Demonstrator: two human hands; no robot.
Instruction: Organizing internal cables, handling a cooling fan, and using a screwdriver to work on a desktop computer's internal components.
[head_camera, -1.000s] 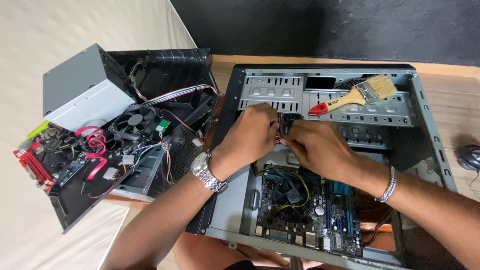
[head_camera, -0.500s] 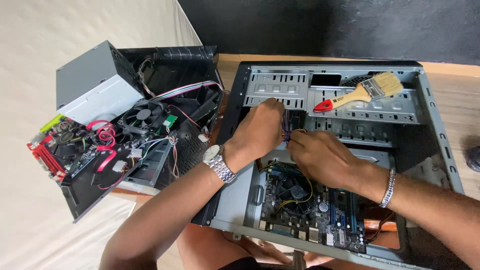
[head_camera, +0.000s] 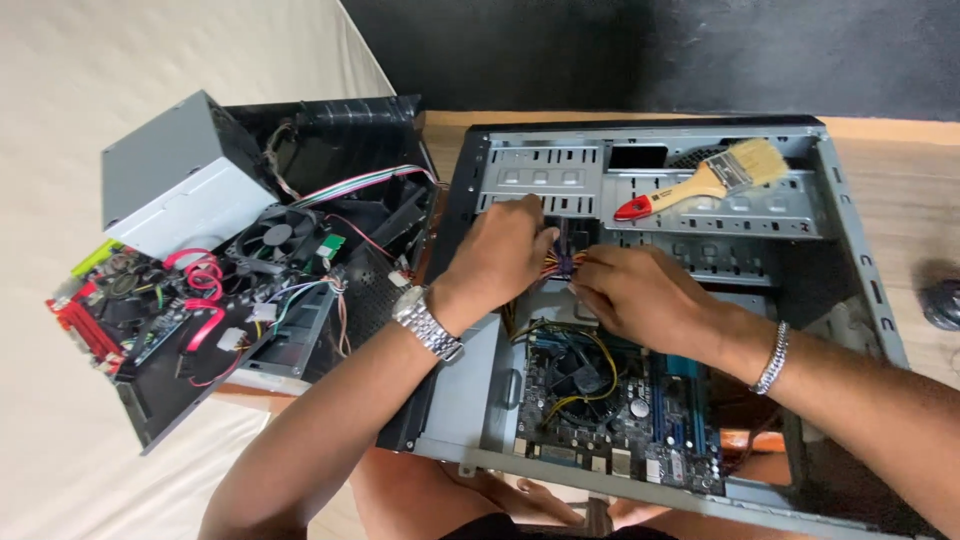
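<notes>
- The bunch of coloured wires (head_camera: 563, 262) sits inside the open computer case (head_camera: 850, 250), just above the motherboard (head_camera: 610, 390) and below the paintbrush (head_camera: 700, 180)
- The wires run sideways, from one hand to the other
- The left hand (head_camera: 500, 255) pinches the wires from the left side, fingers closed on them
- The right hand (head_camera: 635, 290) pinches them from the right side, fingers closed too
- Both hands are equally near, almost touching each other

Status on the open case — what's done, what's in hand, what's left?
Done: side panel is off the case, motherboard sits inside, brush lies parked on the drive cage. In hand: left hand and right hand pinch a bundle of wires mid-case. Left: case is unclosed; a second stripped unit with power supply lies beside it.
</notes>
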